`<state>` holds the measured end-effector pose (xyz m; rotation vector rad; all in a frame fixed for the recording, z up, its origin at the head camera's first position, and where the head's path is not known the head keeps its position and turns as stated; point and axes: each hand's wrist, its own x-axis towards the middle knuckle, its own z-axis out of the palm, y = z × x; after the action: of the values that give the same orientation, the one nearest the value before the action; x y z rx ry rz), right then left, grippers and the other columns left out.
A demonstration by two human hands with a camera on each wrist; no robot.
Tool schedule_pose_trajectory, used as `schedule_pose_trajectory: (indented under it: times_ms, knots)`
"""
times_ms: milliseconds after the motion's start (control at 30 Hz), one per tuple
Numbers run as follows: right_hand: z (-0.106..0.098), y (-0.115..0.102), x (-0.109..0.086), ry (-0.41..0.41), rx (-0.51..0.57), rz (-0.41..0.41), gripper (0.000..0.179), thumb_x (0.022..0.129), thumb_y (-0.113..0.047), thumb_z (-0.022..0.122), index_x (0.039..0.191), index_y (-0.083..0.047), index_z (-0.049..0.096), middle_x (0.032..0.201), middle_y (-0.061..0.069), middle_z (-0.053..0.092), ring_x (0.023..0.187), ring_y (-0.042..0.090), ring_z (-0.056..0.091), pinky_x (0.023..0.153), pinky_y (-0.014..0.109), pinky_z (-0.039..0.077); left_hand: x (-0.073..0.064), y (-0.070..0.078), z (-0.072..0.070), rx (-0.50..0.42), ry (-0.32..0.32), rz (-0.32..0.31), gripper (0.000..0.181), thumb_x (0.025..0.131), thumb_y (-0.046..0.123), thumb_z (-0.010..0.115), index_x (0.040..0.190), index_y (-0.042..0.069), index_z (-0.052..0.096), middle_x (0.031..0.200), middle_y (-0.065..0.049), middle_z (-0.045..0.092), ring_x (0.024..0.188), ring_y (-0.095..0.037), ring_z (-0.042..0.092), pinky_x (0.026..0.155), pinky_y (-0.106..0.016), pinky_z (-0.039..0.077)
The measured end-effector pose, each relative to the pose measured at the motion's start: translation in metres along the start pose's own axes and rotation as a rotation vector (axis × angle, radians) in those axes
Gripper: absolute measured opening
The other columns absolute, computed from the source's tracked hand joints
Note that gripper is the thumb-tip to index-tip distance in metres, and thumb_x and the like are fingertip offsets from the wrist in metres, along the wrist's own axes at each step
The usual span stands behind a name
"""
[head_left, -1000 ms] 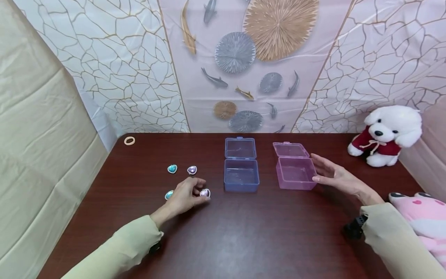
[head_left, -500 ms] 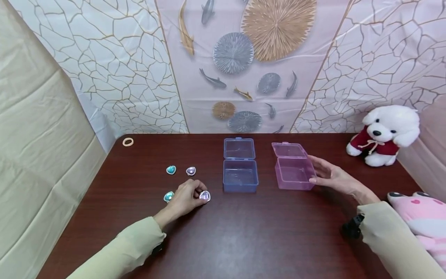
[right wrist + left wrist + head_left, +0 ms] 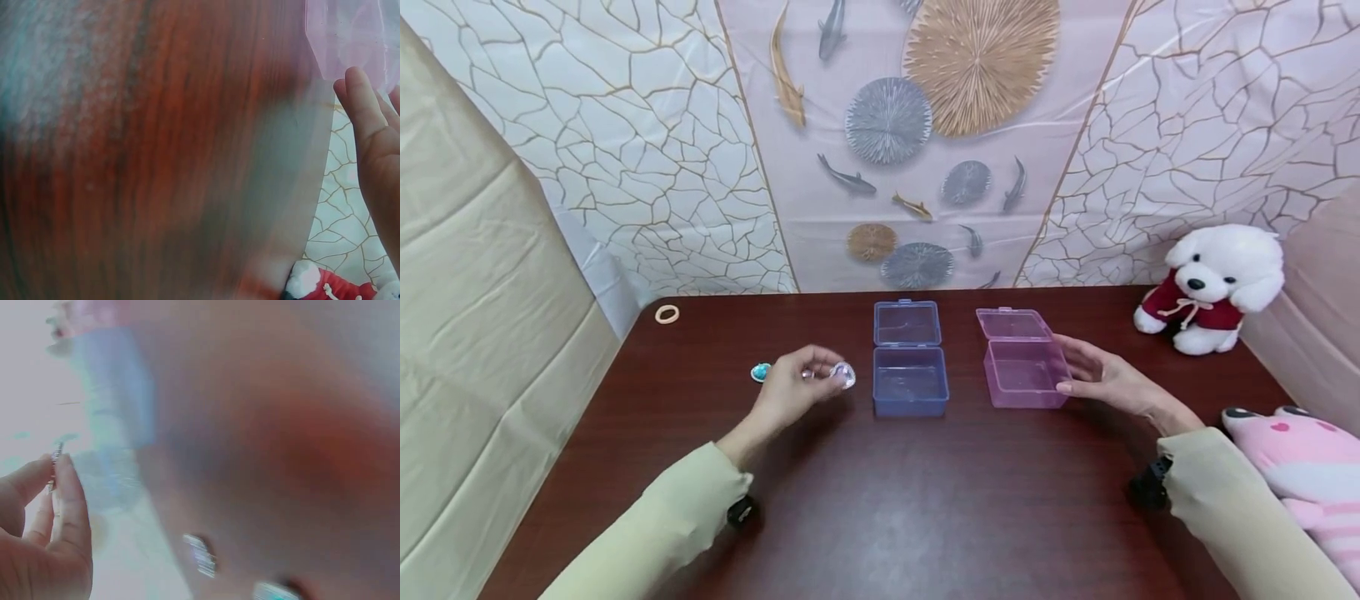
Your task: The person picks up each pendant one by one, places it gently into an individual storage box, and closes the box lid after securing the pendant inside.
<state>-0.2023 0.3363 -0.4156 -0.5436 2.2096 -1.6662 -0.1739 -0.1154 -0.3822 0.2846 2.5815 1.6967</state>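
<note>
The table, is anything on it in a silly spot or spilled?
Maybe the cream ring: it lies alone near the back left corner of the table, away from the teal gem, blue box and pink box. I see nothing spilled.

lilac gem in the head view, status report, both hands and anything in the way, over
Left hand pinching lilac gem, off the table. Right hand at pink box's right side. Nothing visible between gem and open blue box.
</note>
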Motion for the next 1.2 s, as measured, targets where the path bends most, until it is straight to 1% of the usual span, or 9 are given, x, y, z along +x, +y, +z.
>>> schedule_pose_trajectory:
  times_ms: [133, 233, 333, 433, 567, 700, 833, 1000, 1200]
  knots:
    - [0.0, 0.001, 0.0, -0.007, 0.036, -0.03, 0.071, 0.089, 0.004, 0.058, 0.146, 0.006, 0.015, 0.14, -0.004, 0.046, 0.119, -0.006, 0.048, 0.091, 0.014, 0.045, 0.024, 0.031, 0.029, -0.285, -0.065, -0.025, 0.027, 0.081, -0.003, 0.069, 0.107, -0.007, 0.063, 0.094, -0.023, 0.066, 0.073, -0.012, 0.066, 0.075, -0.041, 0.056]
    - [0.002, 0.003, 0.0, -0.007, 0.045, -0.04, 0.071, 0.089, 0.006, 0.058, 0.146, 0.006, 0.016, 0.137, -0.008, 0.046, 0.119, -0.005, 0.048, 0.091, 0.014, 0.045, 0.043, 0.048, 0.063, -0.384, -0.147, -0.056, 0.029, 0.083, -0.004, 0.067, 0.111, -0.008, 0.062, 0.093, -0.02, 0.065, 0.07, -0.011, 0.066, 0.079, -0.043, 0.055]
    - [0.002, 0.005, -0.001, 0.006, 0.015, -0.02, 0.072, 0.089, 0.004, 0.059, 0.146, 0.006, 0.017, 0.144, 0.011, 0.042, 0.119, -0.005, 0.048, 0.091, 0.014, 0.045, 0.058, 0.062, 0.1, -0.475, -0.214, -0.113, 0.029, 0.083, -0.006, 0.065, 0.112, -0.009, 0.061, 0.087, -0.012, 0.063, 0.066, -0.01, 0.064, 0.076, -0.037, 0.056]
    - [0.003, 0.005, 0.0, 0.014, -0.005, 0.0, 0.072, 0.089, 0.002, 0.059, 0.147, 0.005, 0.016, 0.146, 0.028, 0.03, 0.119, -0.006, 0.047, 0.091, 0.014, 0.044, 0.069, 0.071, 0.133, -0.522, -0.246, -0.157, 0.028, 0.083, -0.007, 0.066, 0.11, -0.01, 0.062, 0.082, -0.009, 0.062, 0.064, -0.01, 0.063, 0.074, -0.034, 0.057]
    - [0.004, 0.004, 0.0, 0.014, -0.003, 0.009, 0.072, 0.09, 0.001, 0.058, 0.147, 0.004, 0.015, 0.146, 0.036, 0.021, 0.12, -0.005, 0.046, 0.091, 0.015, 0.045, 0.079, 0.078, 0.167, -0.503, -0.26, -0.203, 0.026, 0.08, -0.005, 0.069, 0.106, -0.006, 0.065, 0.083, -0.013, 0.068, 0.064, -0.013, 0.066, 0.077, -0.039, 0.055]
    - [0.002, 0.002, -0.001, 0.017, 0.008, 0.02, 0.073, 0.09, 0.001, 0.059, 0.147, 0.004, 0.014, 0.146, 0.037, 0.018, 0.119, -0.006, 0.045, 0.09, 0.016, 0.046, 0.086, 0.081, 0.189, -0.466, -0.278, -0.241, 0.024, 0.079, -0.006, 0.07, 0.103, -0.004, 0.068, 0.087, -0.016, 0.07, 0.074, -0.024, 0.071, 0.079, -0.04, 0.055]
    - [0.002, 0.002, -0.001, 0.014, 0.007, 0.029, 0.074, 0.089, 0.001, 0.059, 0.147, 0.004, 0.014, 0.147, 0.034, 0.021, 0.118, -0.009, 0.045, 0.089, 0.017, 0.047, 0.091, 0.081, 0.199, -0.43, -0.283, -0.248, 0.025, 0.079, -0.01, 0.068, 0.103, -0.007, 0.067, 0.09, -0.021, 0.07, 0.085, -0.034, 0.069, 0.079, -0.041, 0.054]
    - [0.001, 0.003, -0.001, 0.014, -0.003, 0.019, 0.074, 0.089, 0.001, 0.059, 0.147, 0.004, 0.014, 0.146, 0.022, 0.033, 0.117, -0.009, 0.046, 0.09, 0.017, 0.046, 0.094, 0.082, 0.207, -0.35, -0.278, -0.241, 0.022, 0.078, -0.01, 0.069, 0.1, -0.008, 0.068, 0.087, -0.021, 0.07, 0.082, -0.034, 0.07, 0.076, -0.039, 0.055]
    - [0.001, 0.004, -0.001, 0.009, 0.002, 0.004, 0.075, 0.089, 0.001, 0.06, 0.147, 0.006, 0.013, 0.146, 0.037, 0.019, 0.117, -0.011, 0.045, 0.089, 0.017, 0.047, 0.096, 0.085, 0.212, -0.22, -0.312, -0.228, 0.017, 0.079, -0.009, 0.069, 0.096, -0.007, 0.07, 0.084, -0.02, 0.071, 0.078, -0.029, 0.07, 0.073, -0.036, 0.056]
